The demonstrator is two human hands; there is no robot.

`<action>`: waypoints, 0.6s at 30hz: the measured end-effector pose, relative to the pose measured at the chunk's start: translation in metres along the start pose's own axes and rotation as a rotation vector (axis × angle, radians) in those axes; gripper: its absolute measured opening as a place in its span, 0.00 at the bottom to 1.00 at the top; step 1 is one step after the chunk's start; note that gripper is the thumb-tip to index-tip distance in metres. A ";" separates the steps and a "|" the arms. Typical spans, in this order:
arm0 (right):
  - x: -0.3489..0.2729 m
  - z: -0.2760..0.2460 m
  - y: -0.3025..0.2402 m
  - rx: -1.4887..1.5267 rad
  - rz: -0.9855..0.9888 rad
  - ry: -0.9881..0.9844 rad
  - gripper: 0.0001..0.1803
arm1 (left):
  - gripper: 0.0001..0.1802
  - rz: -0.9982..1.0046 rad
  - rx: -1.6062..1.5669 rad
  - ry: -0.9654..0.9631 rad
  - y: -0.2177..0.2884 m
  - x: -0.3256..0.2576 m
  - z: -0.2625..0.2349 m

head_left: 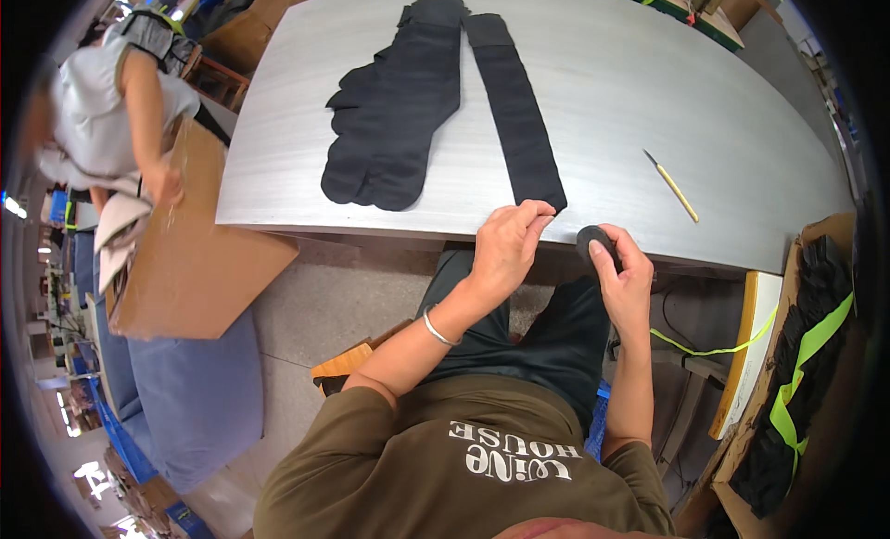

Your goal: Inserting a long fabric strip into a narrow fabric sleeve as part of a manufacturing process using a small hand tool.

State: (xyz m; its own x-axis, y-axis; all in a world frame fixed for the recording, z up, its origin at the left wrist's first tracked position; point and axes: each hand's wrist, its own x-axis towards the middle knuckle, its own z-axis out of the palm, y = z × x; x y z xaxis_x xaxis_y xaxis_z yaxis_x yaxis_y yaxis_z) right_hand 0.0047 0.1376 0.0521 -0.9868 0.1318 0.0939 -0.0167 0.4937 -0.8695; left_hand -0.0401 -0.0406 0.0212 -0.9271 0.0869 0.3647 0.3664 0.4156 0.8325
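Note:
My left hand (508, 247) is at the near edge of the metal table, finger and thumb pinched on the near corner of a stack of long black fabric strips (519, 122). My right hand (626, 278) is closed around a small dark oval object (596, 247), held just off the table edge; its exact kind is unclear. Left of the strips lie black glove-shaped fabric pieces (394, 122), fanned out in an overlapping pile. Farther right on the table rests a slim pointed tool with a yellow handle (672, 187).
The grey metal table (612, 85) curves across the front. At right stands a cardboard box (723, 488) of black fabric pieces with a lime-yellow strap (805, 363). On the left, another person (130, 113) handles a cardboard box (209, 247) above blue-grey sacks (199, 391).

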 end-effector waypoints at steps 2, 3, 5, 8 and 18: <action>-0.010 0.004 -0.002 0.147 0.056 0.011 0.17 | 0.06 -0.062 -0.050 -0.021 0.006 -0.005 0.005; -0.017 0.006 -0.005 0.298 0.102 0.021 0.21 | 0.07 -0.213 -0.187 -0.061 0.011 -0.006 0.002; -0.021 0.010 -0.009 0.312 0.069 0.005 0.28 | 0.10 -0.445 -0.463 -0.124 0.010 -0.012 0.001; -0.019 0.016 -0.010 0.296 0.053 -0.002 0.31 | 0.11 -0.553 -0.824 -0.144 0.013 -0.008 -0.005; -0.013 0.016 -0.015 0.185 0.070 -0.061 0.31 | 0.14 -0.674 -0.973 -0.278 0.021 -0.014 -0.028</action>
State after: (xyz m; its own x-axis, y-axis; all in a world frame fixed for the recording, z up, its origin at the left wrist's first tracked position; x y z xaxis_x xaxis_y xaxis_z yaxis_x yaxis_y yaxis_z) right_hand 0.0149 0.1143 0.0563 -0.9944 0.1054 0.0058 0.0282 0.3185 -0.9475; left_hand -0.0173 -0.0589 0.0451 -0.8960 0.3567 -0.2646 -0.4003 -0.3906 0.8290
